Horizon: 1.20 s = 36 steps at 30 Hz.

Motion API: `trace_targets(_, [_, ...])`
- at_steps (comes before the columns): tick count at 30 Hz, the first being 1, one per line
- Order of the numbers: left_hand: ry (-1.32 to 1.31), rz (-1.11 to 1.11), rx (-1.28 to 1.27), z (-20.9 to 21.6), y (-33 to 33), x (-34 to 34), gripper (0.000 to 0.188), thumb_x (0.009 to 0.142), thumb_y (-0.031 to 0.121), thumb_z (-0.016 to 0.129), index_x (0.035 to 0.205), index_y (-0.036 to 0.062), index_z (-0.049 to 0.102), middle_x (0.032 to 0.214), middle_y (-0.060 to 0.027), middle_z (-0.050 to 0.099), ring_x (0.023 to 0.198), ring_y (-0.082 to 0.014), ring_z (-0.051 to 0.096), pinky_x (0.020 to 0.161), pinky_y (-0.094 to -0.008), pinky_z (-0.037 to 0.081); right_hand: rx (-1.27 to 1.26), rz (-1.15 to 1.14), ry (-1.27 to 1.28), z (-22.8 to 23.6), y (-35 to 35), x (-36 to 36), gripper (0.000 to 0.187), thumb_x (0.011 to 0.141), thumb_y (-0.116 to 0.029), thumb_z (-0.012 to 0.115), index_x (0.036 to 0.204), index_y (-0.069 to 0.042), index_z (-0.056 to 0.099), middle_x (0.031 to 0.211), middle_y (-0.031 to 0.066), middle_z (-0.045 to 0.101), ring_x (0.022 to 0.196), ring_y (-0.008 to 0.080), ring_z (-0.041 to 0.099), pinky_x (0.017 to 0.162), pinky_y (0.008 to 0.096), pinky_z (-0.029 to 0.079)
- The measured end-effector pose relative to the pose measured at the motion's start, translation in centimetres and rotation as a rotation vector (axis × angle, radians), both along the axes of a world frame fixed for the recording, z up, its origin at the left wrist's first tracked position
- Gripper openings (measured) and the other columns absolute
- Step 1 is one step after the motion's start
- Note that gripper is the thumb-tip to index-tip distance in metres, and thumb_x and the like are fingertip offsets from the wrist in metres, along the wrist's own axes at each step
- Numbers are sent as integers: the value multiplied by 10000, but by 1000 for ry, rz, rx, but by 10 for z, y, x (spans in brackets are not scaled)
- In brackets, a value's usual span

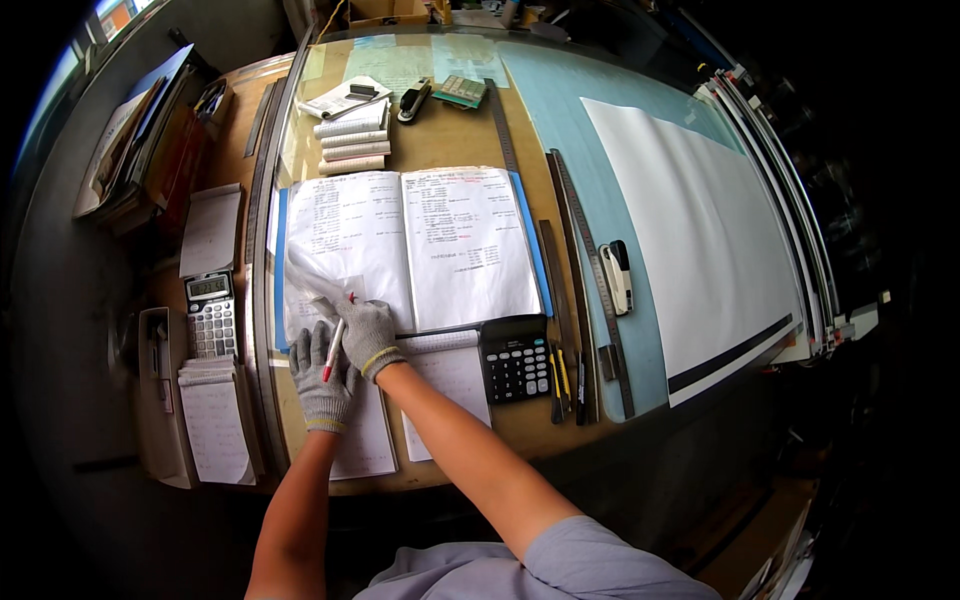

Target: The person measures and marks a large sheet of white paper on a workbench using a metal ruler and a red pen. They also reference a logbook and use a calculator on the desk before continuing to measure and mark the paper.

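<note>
An open book of handwritten pages in a blue cover lies in front of me. My right hand, in a grey knit glove, is at the book's lower left corner, its fingers closed around a white and red pen. Beside those fingers a page corner is lifted and smeared by motion; whether they touch it I cannot tell. My left hand, gloved the same way, lies with fingers stretched out just below the book, over a paper pad.
Right of the pad are a black calculator, cutters and long rulers. A stapler rests near a large white sheet. Stacked pads stand behind the book. A silver calculator and notepads line the left.
</note>
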<state>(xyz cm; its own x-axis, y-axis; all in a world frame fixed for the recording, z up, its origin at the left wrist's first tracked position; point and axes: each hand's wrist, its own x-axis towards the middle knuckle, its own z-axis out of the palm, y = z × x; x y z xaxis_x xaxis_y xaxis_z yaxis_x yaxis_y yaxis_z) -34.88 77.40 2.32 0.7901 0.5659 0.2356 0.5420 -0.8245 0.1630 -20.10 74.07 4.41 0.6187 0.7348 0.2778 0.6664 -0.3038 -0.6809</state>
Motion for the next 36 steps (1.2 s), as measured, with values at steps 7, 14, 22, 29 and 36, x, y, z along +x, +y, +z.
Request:
trace_targets(7, [-5, -12, 13, 1, 0, -1, 615, 905, 360, 627, 1463, 131, 508, 1584, -166, 383, 1472, -419, 309, 1215, -585, 193, -2, -32, 122, -2, 3, 2, 191, 857, -101, 597, 992, -90, 732, 827, 189, 697, 804, 387, 684, 788, 480, 526])
trace_targets(14, [-18, 0, -12, 2, -1, 1, 633, 896, 381, 643, 1457, 117, 513, 1576, -169, 401, 1465, -422, 321, 1217, -578, 191, -71, -55, 168, -5, 4, 5, 197, 861, -100, 620, 1020, -98, 736, 856, 192, 711, 827, 384, 694, 802, 468, 532])
trace_targets(22, [5, 5, 1, 7, -2, 1, 703, 875, 349, 628, 1514, 111, 453, 1577, -155, 403, 1464, -400, 324, 1230, -549, 188, -60, -60, 152, -9, 5, 6, 172, 866, -108, 610, 982, -94, 737, 841, 198, 705, 823, 392, 692, 787, 477, 537])
trace_targets(29, [-5, -5, 13, 5, -1, 1, 691, 884, 355, 623, 1507, 105, 459, 1576, -162, 399, 1460, -409, 323, 1223, -558, 194, -62, -53, 164, -7, 4, 6, 162, 873, -105, 594, 965, -93, 726, 830, 202, 699, 820, 397, 689, 783, 480, 536])
trace_targets(36, [-16, -10, 21, 2, -1, 0, 678, 888, 356, 624, 1495, 97, 468, 1574, -165, 397, 1460, -413, 320, 1221, -559, 196, -47, -50, 156, -9, 4, 5, 160, 851, -96, 615, 973, -95, 719, 835, 197, 701, 834, 400, 687, 807, 480, 528])
